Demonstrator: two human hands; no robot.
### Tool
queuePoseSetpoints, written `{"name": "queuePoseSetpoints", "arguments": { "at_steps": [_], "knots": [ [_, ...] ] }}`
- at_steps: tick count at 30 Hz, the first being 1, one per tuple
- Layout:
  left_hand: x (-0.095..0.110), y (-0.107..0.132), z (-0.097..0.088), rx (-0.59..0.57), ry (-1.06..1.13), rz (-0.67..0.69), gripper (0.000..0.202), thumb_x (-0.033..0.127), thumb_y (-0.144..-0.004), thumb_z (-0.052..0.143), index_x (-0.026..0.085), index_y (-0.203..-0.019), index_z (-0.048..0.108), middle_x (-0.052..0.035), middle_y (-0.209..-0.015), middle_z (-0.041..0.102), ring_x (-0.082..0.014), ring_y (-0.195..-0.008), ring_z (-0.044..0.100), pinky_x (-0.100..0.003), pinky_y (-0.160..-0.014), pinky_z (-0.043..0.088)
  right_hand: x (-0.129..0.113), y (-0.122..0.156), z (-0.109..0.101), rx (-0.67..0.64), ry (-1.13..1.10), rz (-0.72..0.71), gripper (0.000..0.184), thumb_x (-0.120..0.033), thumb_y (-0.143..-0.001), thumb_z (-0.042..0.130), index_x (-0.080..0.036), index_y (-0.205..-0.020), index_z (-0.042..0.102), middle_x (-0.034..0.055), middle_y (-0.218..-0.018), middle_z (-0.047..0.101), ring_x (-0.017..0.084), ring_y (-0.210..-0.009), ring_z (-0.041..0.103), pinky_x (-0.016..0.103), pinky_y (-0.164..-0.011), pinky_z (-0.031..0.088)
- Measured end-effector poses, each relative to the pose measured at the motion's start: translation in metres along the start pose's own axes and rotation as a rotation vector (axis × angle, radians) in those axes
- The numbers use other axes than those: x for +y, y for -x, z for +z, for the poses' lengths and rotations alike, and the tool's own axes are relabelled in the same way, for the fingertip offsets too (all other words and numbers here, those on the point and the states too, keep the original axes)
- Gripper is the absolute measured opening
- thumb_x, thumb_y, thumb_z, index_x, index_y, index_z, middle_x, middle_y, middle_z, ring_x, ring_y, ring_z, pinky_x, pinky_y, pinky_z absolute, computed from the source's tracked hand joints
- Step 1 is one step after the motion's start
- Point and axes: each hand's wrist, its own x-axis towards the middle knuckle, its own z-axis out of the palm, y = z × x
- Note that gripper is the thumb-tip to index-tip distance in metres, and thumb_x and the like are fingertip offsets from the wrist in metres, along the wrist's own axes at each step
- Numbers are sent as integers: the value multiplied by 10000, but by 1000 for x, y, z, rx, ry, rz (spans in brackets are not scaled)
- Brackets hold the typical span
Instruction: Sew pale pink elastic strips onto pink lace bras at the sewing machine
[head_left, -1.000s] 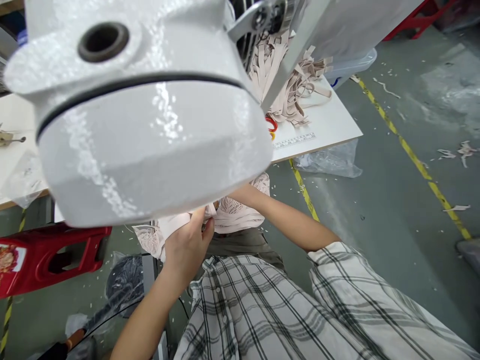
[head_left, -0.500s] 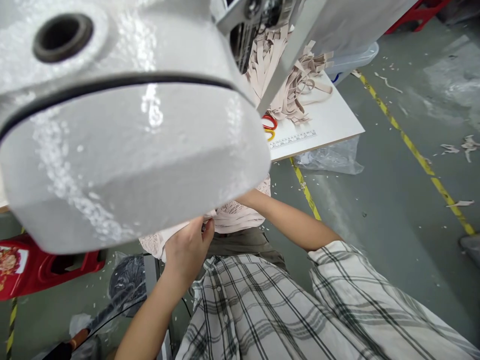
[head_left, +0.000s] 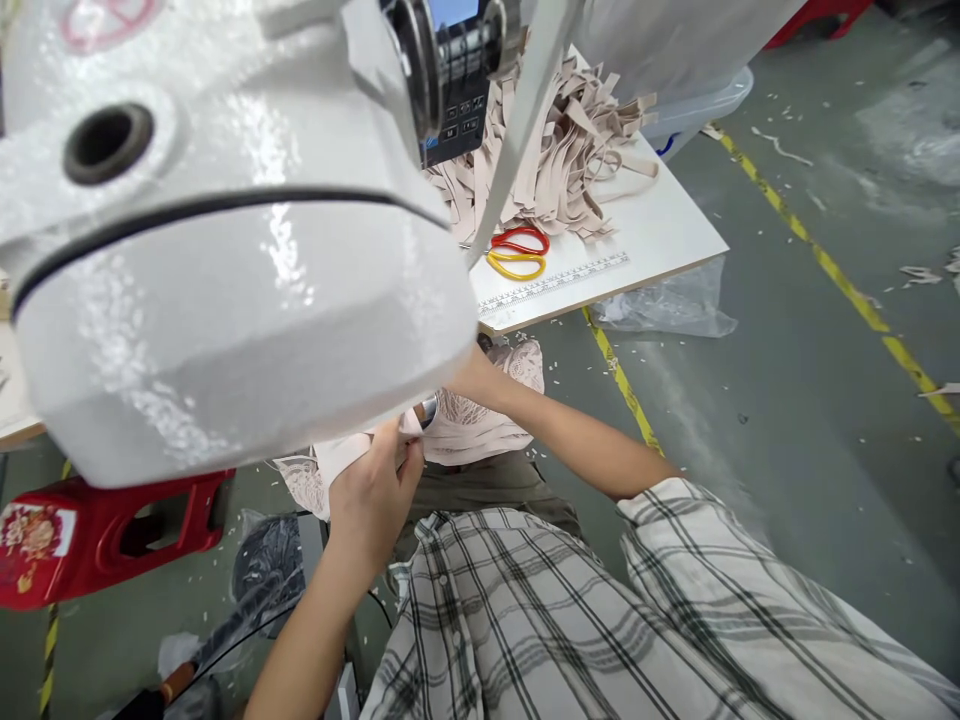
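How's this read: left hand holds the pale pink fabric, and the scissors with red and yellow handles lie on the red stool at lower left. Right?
Not quite: the scissors aren't on the red stool. The head view shows them on the white table, beside the ruler. The rest stands: the left hand holds the pale pink fabric.

Glossy machine head, lacy cloth
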Motion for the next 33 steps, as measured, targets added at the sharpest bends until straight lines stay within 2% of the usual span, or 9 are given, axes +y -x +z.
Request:
{"name": "queuePoseSetpoints", "arguments": {
  "at_steps": [8, 12, 15, 18, 22, 26, 29, 31, 33],
  "knots": [
    [-7, 2, 2, 14, 9, 55, 548, 372, -962, 541, 245, -1483, 429, 10, -713, 701, -132, -523, 588, -221, -489, 306, -2, 15, -5, 131, -141, 38, 414, -432, -894, 607, -247, -1259, 545, 72, -1243, 616, 159, -777, 618, 356, -788, 569],
    [-16, 6, 8, 75, 3, 53, 538, 400, -959, 544, 239, -1460, 433, -3, -772, 726, -145, -563, 631, -220, -500, 358, 2, 26, -5, 169, -221, 60, 459, -472, -902, 602, -228, -1286, 534, 71, -1187, 630, 135, -775, 594, 318, -790, 550],
    [-21, 7, 18, 205, 28, 64, 671, 504, -930, 569, 155, -1472, 381, -105, -966, 749, -206, -738, 714, -238, -556, 460, 5, 40, -7, 143, -347, 139, 466, -511, -899, 605, -205, -1240, 522, 68, -1136, 625, 136, -842, 593, 291, -794, 532],
    [-20, 10, 29, 324, 54, 132, 854, 548, -913, 580, 96, -1541, 218, -246, -1281, 641, -302, -1030, 710, -301, -678, 557, 2, 60, -11, 71, -463, 240, 410, -525, -910, 594, -194, -1144, 530, 56, -1071, 609, 136, -899, 589, 277, -810, 513],
    [-4, 25, 48, 349, 10, 248, 930, 473, -928, 594, 113, -1588, 47, -276, -1464, 494, -352, -1243, 610, -382, -846, 587, -14, 89, -17, -55, -479, 248, 423, -534, -875, 646, -185, -1092, 549, 54, -1026, 615, 154, -920, 591, 303, -836, 505],
    [15, 48, 55, 230, 119, 427, 847, 447, -921, 608, 79, -1563, 195, -270, -1368, 589, -339, -1139, 672, -383, -838, 593, -30, 114, -28, -103, -400, 313, 325, -495, -905, 619, -181, -989, 625, 31, -908, 634, 153, -817, 582, 283, -725, 490],
    [19, 56, 38, 82, 316, 475, 610, 353, -956, 566, 119, -1482, 365, -134, -1021, 758, -217, -807, 738, -285, -670, 585, -35, 125, -39, -13, -466, 400, 335, -501, -911, 604, -171, -882, 655, 6, -797, 618, 128, -709, 551, 247, -624, 447],
    [20, 53, 21, 143, 386, 522, 432, 232, -958, 538, 168, -1382, 482, -60, -880, 756, -173, -751, 719, -258, -684, 567, -37, 126, -44, -130, -521, 390, 344, -498, -896, 623, -158, -877, 672, -7, -756, 610, 114, -679, 543, 230, -602, 429],
    [19, 47, 6, 251, 316, 596, 376, 183, -939, 529, 170, -1314, 547, -111, -1019, 746, -219, -957, 711, -331, -843, 562, -40, 124, -47, -405, -550, 327, 341, -476, -915, 599, -147, -889, 683, -20, -727, 608, 103, -667, 548, 217, -607, 428]
  ]
}}
